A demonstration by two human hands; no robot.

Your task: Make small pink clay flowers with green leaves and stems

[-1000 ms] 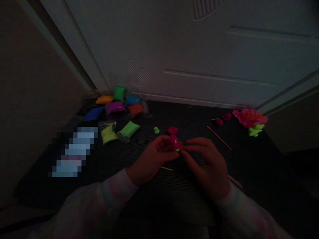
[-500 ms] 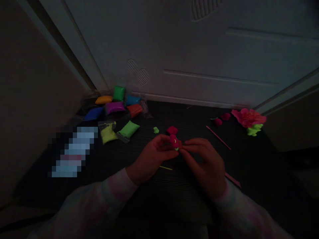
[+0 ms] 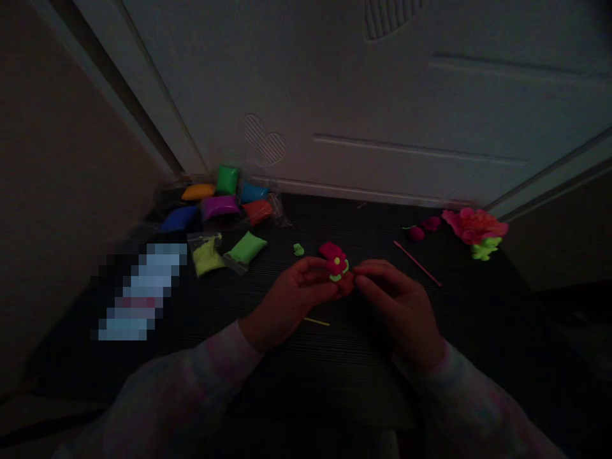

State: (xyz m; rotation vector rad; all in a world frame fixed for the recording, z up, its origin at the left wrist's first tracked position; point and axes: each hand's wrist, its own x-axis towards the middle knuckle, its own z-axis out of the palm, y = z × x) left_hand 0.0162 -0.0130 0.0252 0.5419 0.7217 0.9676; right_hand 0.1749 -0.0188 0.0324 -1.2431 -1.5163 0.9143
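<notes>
My left hand (image 3: pixel 282 303) is closed around a small clay flower (image 3: pixel 336 262) above the middle of the dark table. The flower has dark pink petals, a yellow centre and light green pieces along its lower and right edges. Just right of it, my right hand (image 3: pixel 399 306) has its thumb and forefinger pinched together; whatever is between them is too dark to make out. A dark pink lump of clay (image 3: pixel 329 248) lies right behind the flower. Under my left hand's wrist side rests a thin yellow stick (image 3: pixel 317 321).
Colourful clay packets, among them a light green packet (image 3: pixel 248 248) and a yellow packet (image 3: pixel 207 256), lie at the left. A green clay bit (image 3: pixel 298 249) sits mid-table. Rightward are a pink tool (image 3: pixel 417 263), pink clay balls (image 3: pixel 415 233) and a large pink flower (image 3: pixel 475 224). A white door (image 3: pixel 335 95) stands behind.
The flower has been turned so its yellow centre faces me. My right hand has shifted slightly right, its fingertips now pinched. A pink flat tool beside my right wrist is now hidden.
</notes>
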